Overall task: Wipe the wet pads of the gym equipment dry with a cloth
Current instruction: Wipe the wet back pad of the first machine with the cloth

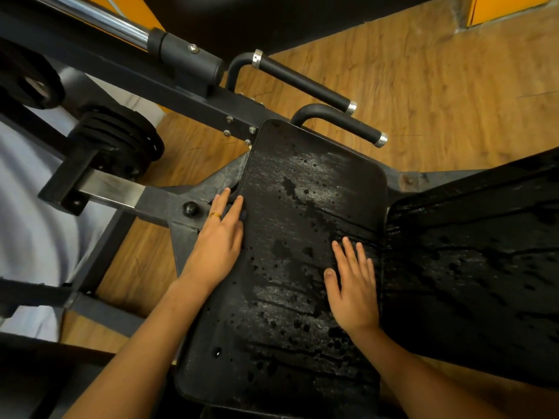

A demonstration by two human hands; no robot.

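- Your left hand [216, 240] lay flat and open, fingers straight and close together, on the left edge of the long black seat pad [296, 207]. Its fingertips reached the pad's border next to the grey steel frame [169, 204]. It held nothing.
- A gold ring [215, 215] sat on one finger of that hand.
- Your right hand [352, 285] also lay palm down and open, fingers straight and slightly spread, on the right part of the same pad. Its fingertips were near the seam with the neighbouring pad. It held nothing.
- The seat pad ran from the bottom of the view up to the middle, between your two forearms. Its surface carried scattered water droplets, larger dark wet patches and a few shiny streaks.
- A second black pad [484, 267] stood just to the right of the first, angled away from it. It was wet over most of its face, with streaks and beads of water.
- Two black foam-gripped handles [302, 81] with silver end caps projected beyond the top end of the seat pad.
- A stack of black weight plates [121, 131] sat on the frame at the left, well apart from your hands.
- A chrome bar [99, 22] ran across the upper left corner.
- The machine stood on a wood-patterned floor [438, 86].
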